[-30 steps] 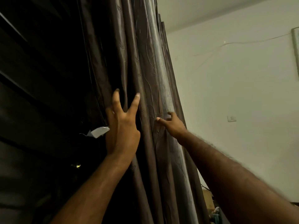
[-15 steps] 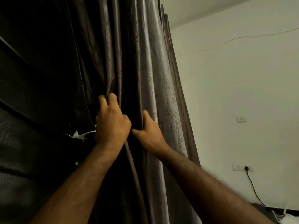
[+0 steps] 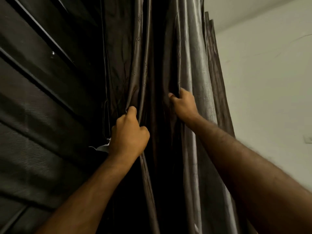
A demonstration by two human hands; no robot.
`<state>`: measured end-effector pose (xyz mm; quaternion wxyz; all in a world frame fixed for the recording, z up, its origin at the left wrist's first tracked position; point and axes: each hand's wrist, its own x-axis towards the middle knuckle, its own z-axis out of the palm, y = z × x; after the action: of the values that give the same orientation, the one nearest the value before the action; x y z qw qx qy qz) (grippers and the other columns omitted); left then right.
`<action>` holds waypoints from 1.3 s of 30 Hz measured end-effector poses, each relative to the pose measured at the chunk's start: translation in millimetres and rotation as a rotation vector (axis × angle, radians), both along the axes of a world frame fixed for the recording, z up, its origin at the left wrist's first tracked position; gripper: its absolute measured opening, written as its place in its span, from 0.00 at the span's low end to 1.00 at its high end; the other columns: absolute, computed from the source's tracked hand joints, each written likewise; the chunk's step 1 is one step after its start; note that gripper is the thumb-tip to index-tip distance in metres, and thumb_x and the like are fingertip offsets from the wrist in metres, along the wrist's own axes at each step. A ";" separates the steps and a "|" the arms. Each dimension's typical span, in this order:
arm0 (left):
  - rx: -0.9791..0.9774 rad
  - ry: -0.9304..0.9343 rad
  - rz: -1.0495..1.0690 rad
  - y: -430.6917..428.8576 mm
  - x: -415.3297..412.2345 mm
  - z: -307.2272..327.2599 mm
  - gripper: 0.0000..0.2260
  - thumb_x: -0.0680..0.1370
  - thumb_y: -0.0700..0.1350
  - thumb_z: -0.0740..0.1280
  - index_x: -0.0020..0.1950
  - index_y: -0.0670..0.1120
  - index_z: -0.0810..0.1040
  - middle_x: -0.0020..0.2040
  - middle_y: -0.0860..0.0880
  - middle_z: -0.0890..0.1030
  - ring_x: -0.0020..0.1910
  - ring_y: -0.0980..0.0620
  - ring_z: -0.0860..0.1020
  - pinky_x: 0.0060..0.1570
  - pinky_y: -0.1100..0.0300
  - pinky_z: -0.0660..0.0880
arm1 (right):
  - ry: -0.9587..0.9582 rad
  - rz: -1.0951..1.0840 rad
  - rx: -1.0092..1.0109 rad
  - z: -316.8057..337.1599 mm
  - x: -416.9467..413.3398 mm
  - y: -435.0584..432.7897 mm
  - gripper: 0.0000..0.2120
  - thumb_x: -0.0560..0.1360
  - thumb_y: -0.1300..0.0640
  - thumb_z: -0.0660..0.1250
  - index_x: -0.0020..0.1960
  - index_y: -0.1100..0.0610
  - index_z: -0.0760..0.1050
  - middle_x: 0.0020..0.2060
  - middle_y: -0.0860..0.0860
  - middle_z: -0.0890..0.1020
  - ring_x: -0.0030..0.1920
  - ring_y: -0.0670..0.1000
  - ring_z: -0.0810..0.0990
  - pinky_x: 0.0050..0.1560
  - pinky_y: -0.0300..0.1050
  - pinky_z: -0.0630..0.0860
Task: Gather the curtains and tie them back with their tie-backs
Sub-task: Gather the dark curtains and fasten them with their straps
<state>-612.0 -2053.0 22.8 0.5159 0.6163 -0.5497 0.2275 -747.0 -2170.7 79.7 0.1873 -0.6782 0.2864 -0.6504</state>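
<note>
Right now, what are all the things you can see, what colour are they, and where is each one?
Shiny dark brown fabric curtain: one bunch, dark brown, centre, hanging in folds.
Dark ribbed panel: one, black-grey, left side.
Plain white wall: one, white, right side.
Small white scrap: one, white, beside the curtain's left edge, partly hidden.
Small wall plate: one, whitish, far right, blurred.
Left hand: one, grips a curtain fold.
Right hand: one, grips a higher fold.

We see the curtain [image 3: 194, 65] as cloth with a satin sheen, glossy on the lit folds, faintly embossed, creased. We log the wall [image 3: 270, 98] as matt pale paint, smooth. The dark panel [image 3: 42, 115] at left has a fine ribbed texture and a dull finish, material unclear.
</note>
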 end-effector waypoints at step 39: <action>0.065 0.127 -0.254 181.2 42.3 23.0 0.19 0.75 0.64 0.65 0.59 0.54 0.73 0.54 0.53 0.77 0.49 0.55 0.77 0.42 0.58 0.77 | -0.126 0.479 -0.043 13.8 55.8 220.1 0.12 0.83 0.51 0.62 0.53 0.56 0.81 0.50 0.56 0.87 0.53 0.56 0.86 0.59 0.59 0.81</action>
<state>-569.7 -1871.8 45.9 0.5539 0.5716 -0.5966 0.1031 -691.2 -1950.5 93.5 0.3392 -0.6885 0.0915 -0.6345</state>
